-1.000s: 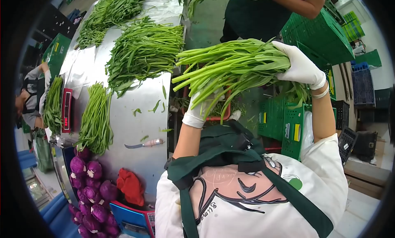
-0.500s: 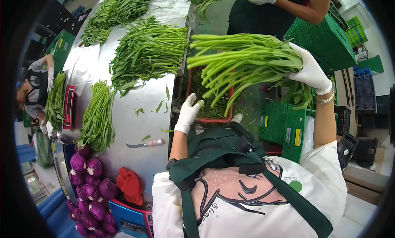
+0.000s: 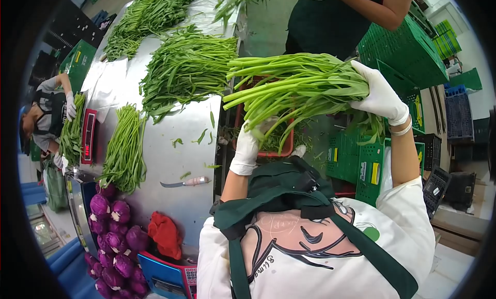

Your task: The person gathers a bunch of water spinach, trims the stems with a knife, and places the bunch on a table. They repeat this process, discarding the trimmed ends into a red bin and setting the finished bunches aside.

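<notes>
A thick bunch of water spinach (image 3: 305, 87) is held up in front of me, its stems pointing left. My right hand (image 3: 380, 95), in a white glove, is closed round its leafy end. At the lower stems is my left hand (image 3: 247, 149), also gloved, with its fingers curled about a few of them and partly smeared by motion. Under the bunch stands a red crate (image 3: 274, 154) with loose leaves and stem scraps inside. A curved knife (image 3: 186, 182) lies on the metal table (image 3: 175, 144) to my left, beside some leaf scraps.
More water spinach (image 3: 188, 66) is piled along the table. A smaller bunch (image 3: 125, 146) lies near a red scale (image 3: 89, 136). Purple onions (image 3: 116, 242), a red cloth (image 3: 165, 234) and a blue-red scale (image 3: 160, 273) are lower left. Green crates (image 3: 369, 167) stand right; two co-workers are nearby.
The bunch in my right hand has moved slightly left and down. My left hand has risen to the right, from below the stems up onto them.
</notes>
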### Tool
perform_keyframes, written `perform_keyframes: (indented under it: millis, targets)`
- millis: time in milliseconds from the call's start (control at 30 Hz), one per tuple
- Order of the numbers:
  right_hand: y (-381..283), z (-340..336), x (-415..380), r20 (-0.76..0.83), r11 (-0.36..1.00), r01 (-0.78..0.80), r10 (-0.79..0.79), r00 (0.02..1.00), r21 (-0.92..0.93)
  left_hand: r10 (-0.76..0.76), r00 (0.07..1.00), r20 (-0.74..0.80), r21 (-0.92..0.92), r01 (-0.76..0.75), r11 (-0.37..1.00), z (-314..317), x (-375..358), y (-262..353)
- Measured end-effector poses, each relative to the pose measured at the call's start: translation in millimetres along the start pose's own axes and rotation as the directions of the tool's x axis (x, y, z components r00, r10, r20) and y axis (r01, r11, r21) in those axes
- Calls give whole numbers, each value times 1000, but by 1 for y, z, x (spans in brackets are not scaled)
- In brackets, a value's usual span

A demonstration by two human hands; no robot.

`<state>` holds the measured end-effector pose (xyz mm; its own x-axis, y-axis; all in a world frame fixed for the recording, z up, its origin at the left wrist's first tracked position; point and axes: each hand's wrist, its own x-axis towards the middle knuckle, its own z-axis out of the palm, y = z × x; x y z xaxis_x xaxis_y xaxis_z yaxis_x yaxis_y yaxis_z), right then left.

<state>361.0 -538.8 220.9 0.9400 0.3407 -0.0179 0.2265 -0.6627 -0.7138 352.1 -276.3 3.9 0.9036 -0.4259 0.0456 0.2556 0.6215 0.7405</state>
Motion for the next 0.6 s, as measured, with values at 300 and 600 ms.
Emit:
perform_keyframes:
  millis: [300,600]
  targets:
    - [5,3,-1,-63,999,-15,14,998,-28,-43,911,-411,297,178,938,-62,-4,-33]
    - [13,4,5,-74,998,15,-11,997,60,549,806,-219,910,-34,412,-24,-6,24]
